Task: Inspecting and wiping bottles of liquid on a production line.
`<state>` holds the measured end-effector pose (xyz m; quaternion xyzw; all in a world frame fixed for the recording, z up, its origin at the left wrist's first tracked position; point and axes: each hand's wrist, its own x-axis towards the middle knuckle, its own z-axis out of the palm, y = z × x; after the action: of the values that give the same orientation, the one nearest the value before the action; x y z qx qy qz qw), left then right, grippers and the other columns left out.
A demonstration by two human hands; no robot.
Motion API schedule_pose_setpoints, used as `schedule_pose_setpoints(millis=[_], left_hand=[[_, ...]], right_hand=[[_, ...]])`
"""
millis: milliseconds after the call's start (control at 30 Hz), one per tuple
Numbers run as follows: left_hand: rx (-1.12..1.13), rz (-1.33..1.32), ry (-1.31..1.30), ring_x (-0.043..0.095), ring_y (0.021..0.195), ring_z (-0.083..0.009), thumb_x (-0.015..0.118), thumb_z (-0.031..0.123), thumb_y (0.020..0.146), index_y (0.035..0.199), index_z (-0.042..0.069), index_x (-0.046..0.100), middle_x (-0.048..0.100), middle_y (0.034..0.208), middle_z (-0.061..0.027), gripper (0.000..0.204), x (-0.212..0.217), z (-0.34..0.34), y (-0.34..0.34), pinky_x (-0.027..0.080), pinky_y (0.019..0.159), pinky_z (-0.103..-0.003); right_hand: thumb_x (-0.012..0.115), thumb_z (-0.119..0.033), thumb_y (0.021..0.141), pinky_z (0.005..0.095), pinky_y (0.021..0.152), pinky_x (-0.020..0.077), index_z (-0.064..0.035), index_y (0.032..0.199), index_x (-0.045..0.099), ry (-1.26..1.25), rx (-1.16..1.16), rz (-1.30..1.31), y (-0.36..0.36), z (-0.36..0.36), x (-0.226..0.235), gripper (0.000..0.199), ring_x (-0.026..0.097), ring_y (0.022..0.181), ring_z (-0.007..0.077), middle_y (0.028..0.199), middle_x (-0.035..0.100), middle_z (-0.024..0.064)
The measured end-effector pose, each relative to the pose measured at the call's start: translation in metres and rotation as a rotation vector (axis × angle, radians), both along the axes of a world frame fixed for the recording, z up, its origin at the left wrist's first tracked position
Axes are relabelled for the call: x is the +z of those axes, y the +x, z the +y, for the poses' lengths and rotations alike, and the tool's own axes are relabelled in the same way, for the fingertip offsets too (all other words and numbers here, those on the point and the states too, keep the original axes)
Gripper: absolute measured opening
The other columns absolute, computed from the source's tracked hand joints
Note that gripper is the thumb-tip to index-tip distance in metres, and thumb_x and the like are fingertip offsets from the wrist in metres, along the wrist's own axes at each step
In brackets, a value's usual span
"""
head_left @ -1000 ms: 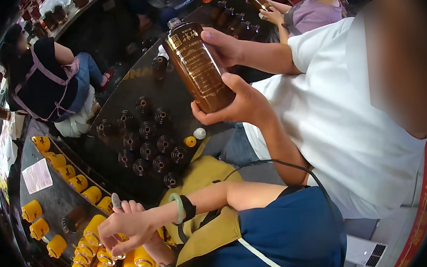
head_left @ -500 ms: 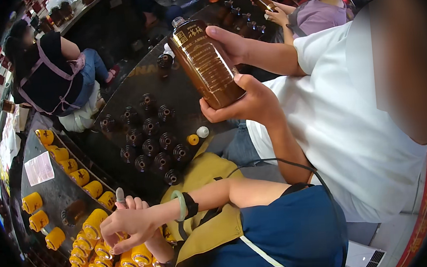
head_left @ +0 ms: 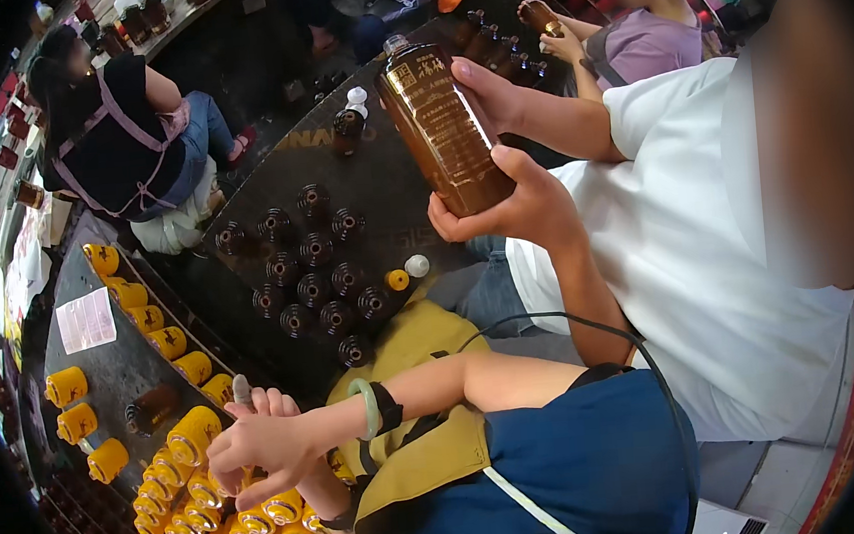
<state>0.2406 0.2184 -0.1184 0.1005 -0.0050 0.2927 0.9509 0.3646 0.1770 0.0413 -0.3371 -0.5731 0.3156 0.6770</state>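
Note:
My right hand (head_left: 266,448), with a pale green bangle (head_left: 366,407) and a black wristband, reaches in from the right. Its fingers are bent but apart from the thumb, and nothing shows between them. Behind it is my left hand (head_left: 269,400), mostly hidden. Its fingertips stick up, one wearing a grey finger cover (head_left: 242,389). The two hands overlap; I cannot tell if they touch. Beside them stands a yellow cylindrical cap (head_left: 195,436), at the edge of a cluster of yellow caps (head_left: 257,526) with shiny rims.
At the right, a co-worker in white holds a large brown bottle (head_left: 446,130) in both hands. Dark bottles (head_left: 315,251) stand grouped on the black table (head_left: 255,376). A brown bottle (head_left: 152,409) lies near more yellow caps (head_left: 76,423) and a paper slip (head_left: 86,321). Others sit farther off.
The view has shifted slightly. The co-worker's bottle has moved a little to the right. My hands stay nearly in place, by the yellow caps.

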Motion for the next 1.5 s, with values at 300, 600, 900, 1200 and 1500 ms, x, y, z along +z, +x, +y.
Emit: schedule_pose_setpoints(millis=[300,600,900,1200,1500], left_hand=[[-0.033,0.029,-0.048,0.039,0.077,-0.0144,0.053,0.056,0.098,0.136,0.013,0.048,0.046,0.090,-0.0002,0.057,0.010,-0.004,0.001,0.037,0.068,-0.031],[0.073,0.697,0.113,0.058,0.105,-0.0206,0.043,0.028,0.108,0.156,0.007,0.028,0.057,0.130,-0.0144,0.054,0.070,0.001,0.085,0.050,0.094,-0.031],[-0.592,0.354,0.534,0.058,0.121,-0.0245,0.056,0.038,0.103,0.141,0.006,0.041,0.059,0.129,-0.0131,0.052,0.175,-0.081,0.308,0.042,0.110,-0.043],[-0.573,0.311,0.305,0.065,0.113,-0.0284,0.062,0.032,0.098,0.139,-0.001,0.043,0.060,0.127,-0.0191,0.056,0.178,-0.092,0.307,0.056,0.096,-0.045],[-0.289,0.500,0.267,0.061,0.120,-0.0337,0.063,0.042,0.094,0.143,-0.002,0.041,0.057,0.134,-0.0226,0.070,0.144,-0.010,0.187,0.055,0.098,-0.050]], right_hand=[[0.071,-0.040,0.088,0.0355,0.078,0.0509,-0.0105,0.098,0.064,-0.069,0.034,-0.203,-0.004,0.004,-0.026,0.032,0.065,0.085,0.0255,0.095,0.064,0.0064],[0.072,-0.046,0.086,0.0434,0.069,0.0476,-0.0109,0.082,0.064,0.018,-0.151,-0.129,0.014,-0.003,0.002,0.036,0.063,0.082,0.0311,0.082,0.063,0.0069],[0.077,-0.047,0.082,0.0402,0.071,0.0441,-0.0129,0.086,0.059,0.206,-0.277,-0.184,0.050,-0.044,0.065,0.038,0.057,0.080,0.0282,0.088,0.059,0.0033],[0.077,-0.040,0.083,0.0414,0.070,0.0460,-0.0139,0.087,0.060,0.113,-0.295,-0.172,0.078,-0.056,0.064,0.031,0.059,0.079,0.0299,0.085,0.057,0.0047],[0.077,-0.020,0.086,0.0331,0.059,0.0522,-0.0062,0.086,0.066,0.103,-0.277,0.050,0.115,-0.101,0.049,0.017,0.064,0.069,0.0220,0.088,0.068,0.0066]])
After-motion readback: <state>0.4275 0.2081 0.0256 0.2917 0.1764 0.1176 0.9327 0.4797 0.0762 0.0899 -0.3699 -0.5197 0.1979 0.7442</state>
